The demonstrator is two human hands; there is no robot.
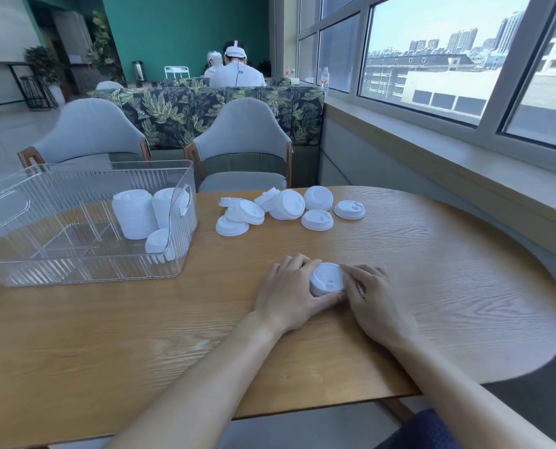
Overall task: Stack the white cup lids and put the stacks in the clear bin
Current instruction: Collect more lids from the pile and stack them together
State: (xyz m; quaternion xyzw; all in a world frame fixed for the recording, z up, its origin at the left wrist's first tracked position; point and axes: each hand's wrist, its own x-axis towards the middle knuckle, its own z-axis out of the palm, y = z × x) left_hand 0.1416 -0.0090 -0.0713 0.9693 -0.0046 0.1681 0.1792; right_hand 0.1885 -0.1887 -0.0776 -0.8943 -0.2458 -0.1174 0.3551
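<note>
1. A wooden table with a rounded right end is being shown beside a long window sill, and two grey armchairs are being seen pushed up to its far edge, backed by a leaf-patterned bench and a teal wall.
2. A clear bin with ribbed walls is being carried by the table's far left part; inside it, at its right end, stacks of white lids are being held, two upright and one tilted against the near wall.
3. Loose white cup lids are being left scattered along the far edge, right of the bin, some overlapping and some apart.
4. The stacks in the bin are being blurred by the ribbed plastic, so their lid counts cannot be told; the bin's left side is being cut off by the frame.
5. A small stack of lids is being clasped near the table's middle, toward the near edge, well apart from the bin.
6. It is being gripped from its left by the left hand, fingers curled round the far rim and thumb along the near side.
7. It is being pinched from its right by the right hand, whose fingers are hiding that rim.
</note>
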